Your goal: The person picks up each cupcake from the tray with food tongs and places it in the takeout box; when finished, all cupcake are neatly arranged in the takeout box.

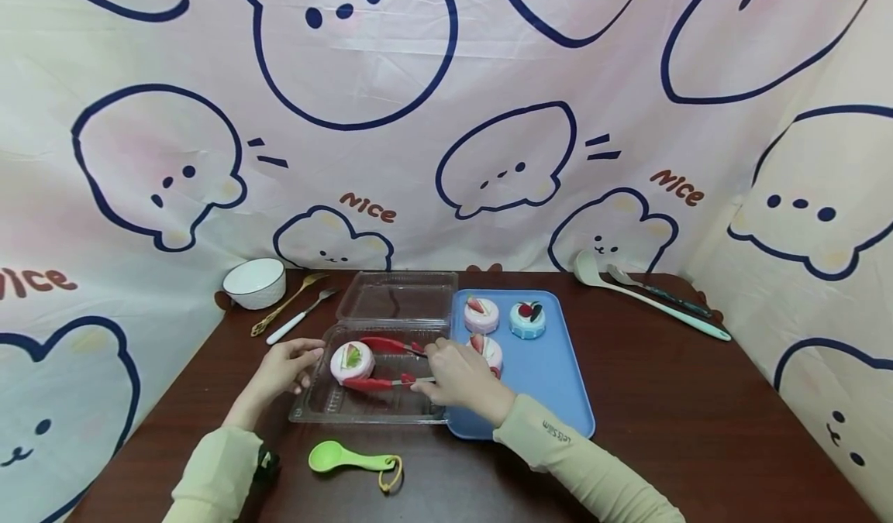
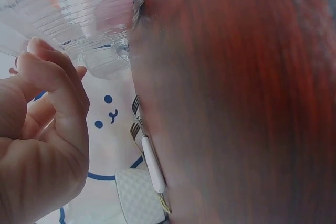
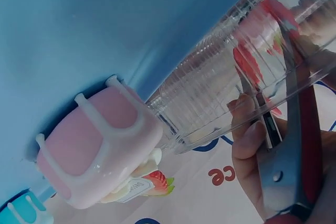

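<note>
My right hand [image 1: 460,372] grips metal tongs [image 3: 302,145] with red tips, reaching over the clear plastic container [image 1: 412,411]. Within its left part, the red tips stand on either side of a pink toy cake [image 1: 351,363] topped with white and a green-and-red piece. Whether both tips press on the cake I cannot tell. Beside the container's left rim is my left hand [image 1: 282,368], its fingers loosely bent; in the left wrist view the fingertips [image 2: 39,45] are close to the clear wall, and contact is unclear.
A blue tray [image 1: 540,391] right of the container bears two pink toy cakes and a blue one [image 1: 527,320]. Around are a green measuring spoon [image 1: 349,458], white bowl [image 1: 255,283], white-handled fork [image 1: 300,318], gold fork [image 1: 286,306], ladle [image 1: 649,300] and dark-handled utensil [image 1: 663,292].
</note>
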Action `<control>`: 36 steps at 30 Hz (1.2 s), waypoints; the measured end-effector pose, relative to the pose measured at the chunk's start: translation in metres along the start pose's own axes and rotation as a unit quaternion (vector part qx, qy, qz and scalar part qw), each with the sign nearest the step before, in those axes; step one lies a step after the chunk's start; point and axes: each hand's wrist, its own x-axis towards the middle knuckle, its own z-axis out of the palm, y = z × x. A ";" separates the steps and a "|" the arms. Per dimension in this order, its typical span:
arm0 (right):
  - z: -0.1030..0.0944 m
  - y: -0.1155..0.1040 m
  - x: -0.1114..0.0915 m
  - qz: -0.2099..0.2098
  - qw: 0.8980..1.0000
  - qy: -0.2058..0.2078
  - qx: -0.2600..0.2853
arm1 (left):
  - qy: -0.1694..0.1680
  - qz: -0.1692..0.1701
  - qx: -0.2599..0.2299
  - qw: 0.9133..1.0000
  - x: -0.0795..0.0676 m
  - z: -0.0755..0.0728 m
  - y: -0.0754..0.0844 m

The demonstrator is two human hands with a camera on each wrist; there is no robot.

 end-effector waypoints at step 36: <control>-0.039 0.011 -0.008 0.037 0.993 0.044 0.102 | 0.003 0.013 0.006 1.000 0.000 0.001 -0.004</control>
